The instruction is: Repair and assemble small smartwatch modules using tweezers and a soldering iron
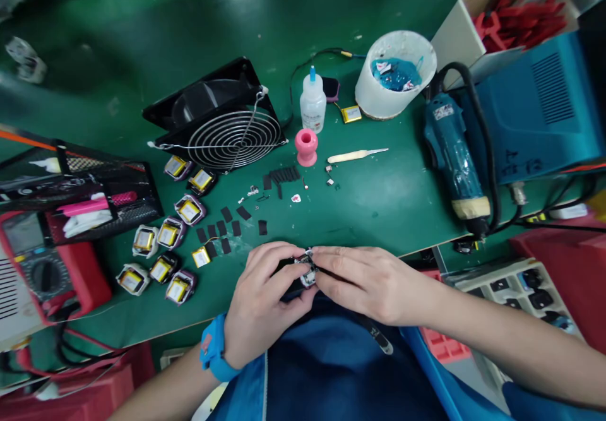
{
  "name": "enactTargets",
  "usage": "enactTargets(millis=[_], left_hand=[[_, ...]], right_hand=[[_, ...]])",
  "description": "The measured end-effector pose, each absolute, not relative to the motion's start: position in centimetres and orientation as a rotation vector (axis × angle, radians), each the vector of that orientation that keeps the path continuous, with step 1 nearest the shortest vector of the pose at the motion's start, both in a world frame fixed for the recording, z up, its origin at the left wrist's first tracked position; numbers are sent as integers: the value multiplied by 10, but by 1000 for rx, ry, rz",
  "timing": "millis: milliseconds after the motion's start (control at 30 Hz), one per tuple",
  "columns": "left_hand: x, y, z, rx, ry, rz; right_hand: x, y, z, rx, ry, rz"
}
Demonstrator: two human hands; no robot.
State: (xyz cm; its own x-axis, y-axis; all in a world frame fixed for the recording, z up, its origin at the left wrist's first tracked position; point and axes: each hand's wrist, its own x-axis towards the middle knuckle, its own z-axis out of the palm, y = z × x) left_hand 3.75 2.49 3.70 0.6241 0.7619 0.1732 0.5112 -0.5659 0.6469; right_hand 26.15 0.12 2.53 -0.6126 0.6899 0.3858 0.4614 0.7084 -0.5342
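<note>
Both my hands meet at the front edge of the green bench (379, 200). My left hand (262, 307) and my right hand (364, 282) pinch a small black and silver part (307, 271) between their fingertips; most of it is hidden by the fingers. My left wrist wears a blue band (215, 348). Left of my hands lie several small housings with yellow cells (163, 244), and small black pads (227, 222) are scattered just beyond my fingers.
A black fan (222, 124), a glue bottle (312, 102), a pink spool (306, 148), a white tub with blue stuff (395, 74) and a blue hot-air tool (454, 162) stand further back. A multimeter (42, 263) sits at left, a blue station (540, 105) at right.
</note>
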Motion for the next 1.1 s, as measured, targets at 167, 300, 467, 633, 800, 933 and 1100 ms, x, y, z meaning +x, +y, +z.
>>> enactTargets(millis=[167, 300, 467, 633, 800, 933, 1100], left_hand=[[36, 20, 31, 2312, 1003, 617], [32, 14, 23, 2317, 1006, 624], [15, 11, 20, 2322, 994, 560], [0, 5, 19, 2297, 1275, 671], [17, -5, 15, 2332, 1369, 654], [41, -4, 14, 2422, 1322, 633], [46, 11, 18, 2390, 1088, 701]], right_hand=[[260, -8, 16, -824, -2295, 382], [262, -13, 11, -929, -1966, 586], [291, 12, 24, -1432, -1650, 918], [317, 41, 48, -2027, -2225, 700], [297, 37, 58, -2044, -2281, 275], [268, 20, 46, -1628, -2326, 498], [246, -3, 25, -1471, -1942, 789]])
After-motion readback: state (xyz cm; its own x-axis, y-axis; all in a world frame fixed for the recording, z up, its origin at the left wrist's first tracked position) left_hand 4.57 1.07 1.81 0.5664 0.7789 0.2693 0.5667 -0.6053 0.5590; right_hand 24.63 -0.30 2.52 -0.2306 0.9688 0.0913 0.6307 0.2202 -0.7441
